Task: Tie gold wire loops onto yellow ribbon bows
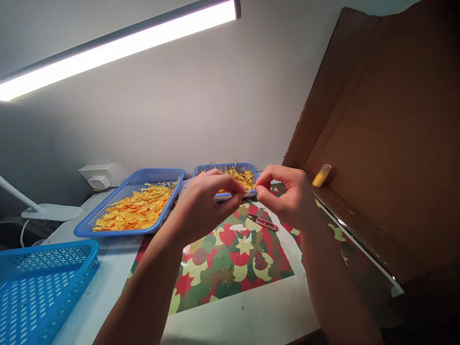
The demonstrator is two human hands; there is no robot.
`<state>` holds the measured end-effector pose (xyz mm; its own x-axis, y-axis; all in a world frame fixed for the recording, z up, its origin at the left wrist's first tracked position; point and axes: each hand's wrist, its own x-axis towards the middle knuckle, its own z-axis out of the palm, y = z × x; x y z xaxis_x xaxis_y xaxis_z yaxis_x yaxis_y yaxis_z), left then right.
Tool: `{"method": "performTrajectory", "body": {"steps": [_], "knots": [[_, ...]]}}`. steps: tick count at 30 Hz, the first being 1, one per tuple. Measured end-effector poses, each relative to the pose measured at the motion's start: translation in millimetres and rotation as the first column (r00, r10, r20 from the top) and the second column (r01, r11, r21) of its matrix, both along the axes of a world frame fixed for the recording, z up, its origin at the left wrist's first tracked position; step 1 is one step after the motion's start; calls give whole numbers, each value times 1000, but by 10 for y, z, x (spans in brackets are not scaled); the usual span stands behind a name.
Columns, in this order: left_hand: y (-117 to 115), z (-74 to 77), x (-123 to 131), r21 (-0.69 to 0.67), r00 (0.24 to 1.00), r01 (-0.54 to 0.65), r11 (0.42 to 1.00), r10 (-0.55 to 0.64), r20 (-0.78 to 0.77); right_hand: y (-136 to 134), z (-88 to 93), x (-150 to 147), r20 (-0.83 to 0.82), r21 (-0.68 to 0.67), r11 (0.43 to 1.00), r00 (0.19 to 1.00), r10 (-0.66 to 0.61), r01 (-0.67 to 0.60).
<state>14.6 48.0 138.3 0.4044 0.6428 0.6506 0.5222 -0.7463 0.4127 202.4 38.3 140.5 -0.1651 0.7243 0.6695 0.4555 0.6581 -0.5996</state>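
Note:
My left hand (208, 201) and my right hand (285, 194) are raised together above the table, fingertips nearly meeting. Both pinch something very small and thin between thumb and forefinger; I cannot make out what it is. Just behind the hands stands a small blue basket (251, 167) filled with gold-coloured bits. To its left a larger blue basket (143, 179) holds a heap of yellow fabric pieces (134, 211). Red thread snips (264, 223) lie on the patterned sheet (233, 258) under my right hand.
Another blue basket (39, 282) sits at the front left. A yellow thread spool (321, 175) stands by the brown cardboard panel (388, 143) on the right. A white wall socket (98, 176) and a lamp base (52, 211) are at the back left.

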Motion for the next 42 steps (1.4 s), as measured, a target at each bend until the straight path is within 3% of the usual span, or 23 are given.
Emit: {"method": "performTrajectory", "body": {"steps": [16,25,34,42], "knots": [[-12,17,8,-5,1000,-22,1000,22,-19,9,10,46,92,-162,980,987,130,-114],[-5,4,22,-5,998,-32,999,31,-56,-48,24,11,144,-86,989,980,136,-125],[-2,16,25,-2,998,-25,1000,25,-63,-47,-27,-41,275,110,994,961,-21,-9],[-8,19,12,0,996,-8,1000,8,-94,-6,-26,-41,194,139,990,979,-59,32]]}}
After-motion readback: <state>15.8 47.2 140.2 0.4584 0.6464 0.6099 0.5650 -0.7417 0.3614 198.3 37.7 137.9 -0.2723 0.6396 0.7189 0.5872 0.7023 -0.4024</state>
